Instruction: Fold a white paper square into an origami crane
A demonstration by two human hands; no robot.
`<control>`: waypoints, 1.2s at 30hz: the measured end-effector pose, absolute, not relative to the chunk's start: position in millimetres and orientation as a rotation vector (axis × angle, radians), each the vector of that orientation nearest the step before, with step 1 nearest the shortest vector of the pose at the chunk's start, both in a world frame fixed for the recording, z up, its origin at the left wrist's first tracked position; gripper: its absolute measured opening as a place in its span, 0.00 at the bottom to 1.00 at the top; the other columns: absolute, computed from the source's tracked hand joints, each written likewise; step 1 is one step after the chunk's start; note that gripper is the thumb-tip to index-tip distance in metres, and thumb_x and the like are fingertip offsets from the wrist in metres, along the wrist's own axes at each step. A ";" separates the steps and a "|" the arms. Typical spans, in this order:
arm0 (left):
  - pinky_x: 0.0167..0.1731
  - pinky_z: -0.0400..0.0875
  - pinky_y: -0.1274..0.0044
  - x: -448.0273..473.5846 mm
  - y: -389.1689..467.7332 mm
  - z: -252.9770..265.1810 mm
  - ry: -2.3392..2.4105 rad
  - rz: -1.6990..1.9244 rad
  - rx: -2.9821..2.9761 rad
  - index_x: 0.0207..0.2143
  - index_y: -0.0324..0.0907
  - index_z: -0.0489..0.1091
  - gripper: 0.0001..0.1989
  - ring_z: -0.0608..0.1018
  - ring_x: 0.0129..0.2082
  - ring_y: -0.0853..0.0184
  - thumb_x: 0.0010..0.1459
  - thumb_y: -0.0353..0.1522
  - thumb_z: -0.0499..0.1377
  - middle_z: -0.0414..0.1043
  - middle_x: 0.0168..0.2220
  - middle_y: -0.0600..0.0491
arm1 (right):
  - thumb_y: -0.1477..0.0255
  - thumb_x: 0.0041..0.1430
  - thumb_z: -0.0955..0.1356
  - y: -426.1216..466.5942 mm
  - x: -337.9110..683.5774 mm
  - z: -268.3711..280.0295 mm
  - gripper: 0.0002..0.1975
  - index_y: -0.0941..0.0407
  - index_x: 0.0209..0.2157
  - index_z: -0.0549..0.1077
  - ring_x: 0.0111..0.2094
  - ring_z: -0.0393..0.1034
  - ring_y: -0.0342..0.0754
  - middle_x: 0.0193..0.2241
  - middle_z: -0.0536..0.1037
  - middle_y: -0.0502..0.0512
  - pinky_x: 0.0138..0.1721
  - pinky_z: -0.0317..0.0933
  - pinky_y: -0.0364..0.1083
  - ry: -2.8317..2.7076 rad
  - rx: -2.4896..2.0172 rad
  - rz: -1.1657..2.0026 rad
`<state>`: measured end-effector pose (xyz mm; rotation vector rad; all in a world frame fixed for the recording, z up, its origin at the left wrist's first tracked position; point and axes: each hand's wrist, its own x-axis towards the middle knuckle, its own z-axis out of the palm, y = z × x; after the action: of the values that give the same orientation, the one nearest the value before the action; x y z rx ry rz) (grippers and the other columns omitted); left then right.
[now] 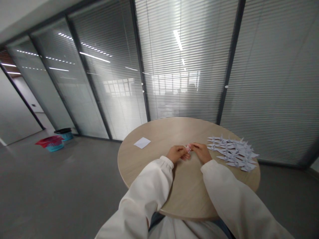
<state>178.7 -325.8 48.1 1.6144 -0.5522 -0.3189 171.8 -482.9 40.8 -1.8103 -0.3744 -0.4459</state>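
Observation:
Over the middle of the round table, my left hand [178, 153] and my right hand [200, 151] meet at a small piece of folded paper [188, 149]. Fingers of both hands pinch it, so most of it is hidden; the part that shows looks pale with a pinkish tint. To the right of my right hand, many white folded paper cranes [235, 153] lie close together in rows. A flat white sheet of paper [142, 142] rests on the table, beyond my left hand and to its left.
The round wooden table [164, 131] stands near a glass partition with blinds [184, 59]. On the grey floor at the far left are a blue bin with a red liner [53, 143] and another blue bin with a black liner [65, 133].

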 end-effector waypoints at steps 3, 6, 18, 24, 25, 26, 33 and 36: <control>0.25 0.69 0.77 181.8 -325.7 48.8 -0.487 -0.320 1.568 0.29 0.33 0.67 0.25 0.76 0.25 0.66 0.44 0.49 0.55 0.73 0.27 0.44 | 0.61 0.49 0.64 -483.2 175.5 36.9 0.14 0.57 0.29 0.75 0.31 0.69 0.48 0.27 0.76 0.53 0.34 0.61 0.45 -0.386 -1.798 -0.480; 0.27 0.69 0.77 183.4 -325.2 49.7 -0.451 -0.328 1.530 0.29 0.34 0.67 0.23 0.76 0.25 0.67 0.42 0.47 0.59 0.73 0.26 0.46 | 0.62 0.49 0.65 -482.2 176.9 35.0 0.13 0.56 0.29 0.75 0.32 0.68 0.48 0.28 0.75 0.54 0.35 0.61 0.46 -0.409 -1.809 -0.529; 0.32 0.70 0.75 191.1 -320.4 46.9 -0.260 -0.334 1.384 0.31 0.35 0.68 0.12 0.76 0.26 0.68 0.44 0.33 0.61 0.73 0.26 0.50 | 0.69 0.51 0.65 -475.3 161.2 47.3 0.09 0.52 0.35 0.73 0.38 0.65 0.46 0.34 0.71 0.54 0.39 0.61 0.46 -0.662 -1.924 -0.726; 0.30 0.71 0.75 191.8 -320.4 48.7 -0.209 -0.332 1.391 0.30 0.36 0.67 0.12 0.75 0.24 0.69 0.43 0.33 0.62 0.72 0.23 0.52 | 0.71 0.48 0.67 -476.1 162.6 46.2 0.10 0.52 0.36 0.72 0.38 0.65 0.47 0.34 0.72 0.53 0.41 0.60 0.48 -0.684 -1.962 -0.756; 0.30 0.71 0.75 191.5 -320.6 48.8 -0.209 -0.339 1.393 0.30 0.36 0.67 0.12 0.75 0.23 0.69 0.43 0.33 0.62 0.72 0.23 0.52 | 0.70 0.48 0.68 -476.6 163.2 45.6 0.10 0.52 0.35 0.72 0.38 0.66 0.47 0.34 0.72 0.53 0.41 0.60 0.48 -0.678 -1.966 -0.755; 0.30 0.71 0.75 191.2 -320.8 48.8 -0.212 -0.346 1.393 0.30 0.36 0.67 0.13 0.75 0.24 0.69 0.43 0.34 0.62 0.72 0.23 0.52 | 0.70 0.47 0.68 -477.0 163.8 45.1 0.10 0.52 0.35 0.73 0.38 0.66 0.48 0.34 0.73 0.53 0.40 0.60 0.48 -0.671 -1.970 -0.752; 0.29 0.70 0.75 189.5 -321.1 48.1 -0.224 -0.355 1.402 0.27 0.35 0.66 0.17 0.75 0.24 0.68 0.45 0.42 0.59 0.71 0.21 0.51 | 0.67 0.48 0.67 -475.3 162.4 45.6 0.08 0.54 0.31 0.74 0.36 0.67 0.48 0.32 0.74 0.54 0.36 0.61 0.47 -0.630 -1.965 -0.693; 0.31 0.70 0.74 189.3 -320.5 47.4 -0.236 -0.388 1.404 0.28 0.35 0.66 0.17 0.76 0.25 0.67 0.43 0.41 0.60 0.72 0.22 0.51 | 0.67 0.48 0.67 -475.0 161.3 45.6 0.08 0.54 0.30 0.74 0.34 0.67 0.47 0.31 0.74 0.54 0.34 0.61 0.45 -0.637 -1.953 -0.680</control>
<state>189.3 -320.5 47.4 1.4041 -0.2357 -0.3885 161.3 -475.0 45.6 -1.9525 -0.6365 -0.6798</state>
